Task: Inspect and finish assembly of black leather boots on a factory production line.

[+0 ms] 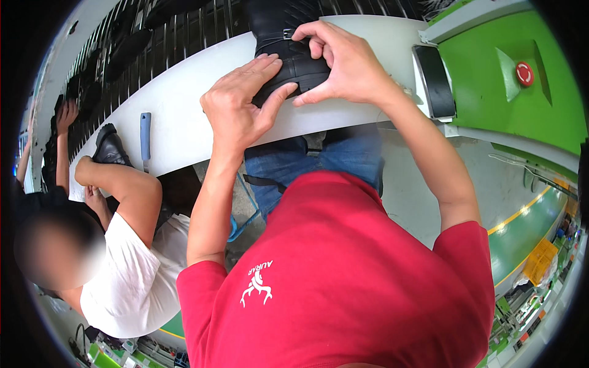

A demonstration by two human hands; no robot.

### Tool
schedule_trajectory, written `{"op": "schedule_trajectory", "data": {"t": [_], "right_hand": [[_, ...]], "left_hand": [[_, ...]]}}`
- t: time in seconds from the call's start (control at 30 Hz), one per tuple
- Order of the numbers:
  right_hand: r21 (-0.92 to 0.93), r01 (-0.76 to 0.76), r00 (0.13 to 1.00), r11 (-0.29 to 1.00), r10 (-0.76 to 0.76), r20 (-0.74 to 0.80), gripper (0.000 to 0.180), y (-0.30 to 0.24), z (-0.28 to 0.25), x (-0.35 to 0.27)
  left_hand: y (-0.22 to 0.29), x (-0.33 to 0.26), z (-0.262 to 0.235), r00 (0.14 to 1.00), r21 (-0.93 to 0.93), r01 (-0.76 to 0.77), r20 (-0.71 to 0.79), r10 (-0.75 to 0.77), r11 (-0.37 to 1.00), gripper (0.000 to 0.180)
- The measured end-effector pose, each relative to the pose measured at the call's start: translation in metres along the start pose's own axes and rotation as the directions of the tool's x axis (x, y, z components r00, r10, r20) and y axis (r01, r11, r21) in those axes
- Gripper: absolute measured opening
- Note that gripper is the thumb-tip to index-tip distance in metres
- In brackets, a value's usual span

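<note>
A black boot [279, 58] with a small metal buckle [287, 34] on its strap lies on the white worktop, its shaft pointing away from me. My left hand [242, 95] is closed over the boot's left side, fingers flat along the upper and thumb at the near end. From the right, my right hand [346, 64] curves round the same boot. Its index finger touches near the buckle, and its thumb is by the near lower edge. The undersides of the fingers are partly hidden.
Along the white worktop [178, 92] runs a roller conveyor with dark footwear. A blue-handled tool [145, 136] lies to the left. There, a co-worker in a white shirt handles another black boot [111, 146]. At right stand a black pad [433, 81] and a green machine [478, 55] with a red button [524, 74].
</note>
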State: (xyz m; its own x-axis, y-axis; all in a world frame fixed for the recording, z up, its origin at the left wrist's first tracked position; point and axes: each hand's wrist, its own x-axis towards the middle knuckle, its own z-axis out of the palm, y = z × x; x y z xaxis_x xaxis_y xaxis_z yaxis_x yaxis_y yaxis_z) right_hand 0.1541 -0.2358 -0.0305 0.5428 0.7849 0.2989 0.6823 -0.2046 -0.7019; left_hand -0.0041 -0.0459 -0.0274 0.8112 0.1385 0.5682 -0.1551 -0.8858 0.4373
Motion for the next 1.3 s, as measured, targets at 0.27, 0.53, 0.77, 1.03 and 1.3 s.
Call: {"op": "schedule_trajectory", "data": {"t": [0.27, 0.53, 0.77, 1.03, 1.3], "right_hand": [[0.077, 0.034, 0.945, 0.996, -0.007, -0.327, 0.078, 0.036, -0.039, -0.058], [-0.412, -0.025, 0.954, 0.911, -0.101, -0.282, 0.041, 0.076, -0.04, -0.092], [0.772, -0.053, 0.924, 0.634, 0.324, -0.203, 0.021, 0.036, -0.055, -0.039], [0.909, 0.059, 0.935, -0.412, 0.341, 0.094, 0.059, 0.024, -0.011, 0.021], [0.904, 0.066, 0.947, -0.422, 0.313, 0.077, 0.067, 0.009, 0.009, 0.028]], "left_hand": [[0.011, -0.015, -0.006, 0.995, 0.041, -0.101, -0.014, 0.102, 0.994, 0.035], [0.009, -0.002, -0.014, 0.985, 0.047, -0.131, 0.117, 0.125, 0.99, 0.042], [0.014, 0.055, -0.025, 0.9, -0.031, -0.153, 0.409, 0.153, 0.988, 0.059], [0.014, 0.082, 0.037, 0.491, 0.132, -0.373, 0.868, 0.074, 0.918, 0.144], [0.013, 0.091, 0.03, 0.566, 0.028, -0.247, 0.816, 0.121, 0.969, 0.145]]}}
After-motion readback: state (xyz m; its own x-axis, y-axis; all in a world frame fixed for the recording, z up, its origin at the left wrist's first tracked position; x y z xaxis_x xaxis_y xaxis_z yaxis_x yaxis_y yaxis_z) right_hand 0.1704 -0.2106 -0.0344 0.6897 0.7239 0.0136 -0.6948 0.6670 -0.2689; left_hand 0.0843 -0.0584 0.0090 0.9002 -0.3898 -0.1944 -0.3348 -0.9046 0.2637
